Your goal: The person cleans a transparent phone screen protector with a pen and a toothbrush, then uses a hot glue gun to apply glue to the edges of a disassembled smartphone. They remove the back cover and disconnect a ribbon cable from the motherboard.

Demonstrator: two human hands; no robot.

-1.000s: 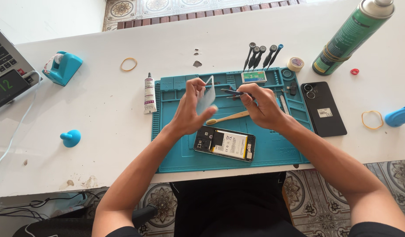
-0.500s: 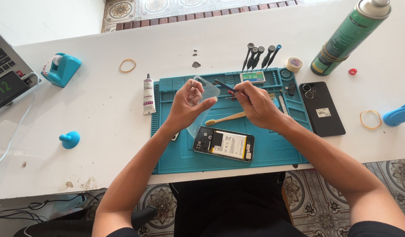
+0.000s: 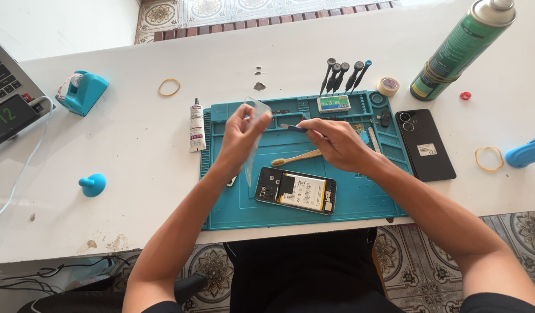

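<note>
A thin, clear, flexible plastic film is the thing in hand in the head view, pinched near its upper end by the fingers of the left hand and hanging down over the left part of the teal rubber work mat. The right hand is closed around a slim dark-handled tool whose tip points toward the film; whether it touches the film cannot be told. Below the hands, on the mat, lies an opened smartphone with its battery exposed, and just above it a pale wooden-handled brush. Right of the mat rests a black phone back cover; at its left edge lies a small white glue tube. Five dark screwdrivers lie past the far edge, near a green spray can.

The step looks like working the film with the tool, perhaps separating or cleaning it. A further move would call for a steady pinch and a light tool tip, since the film bends easily.
</note>
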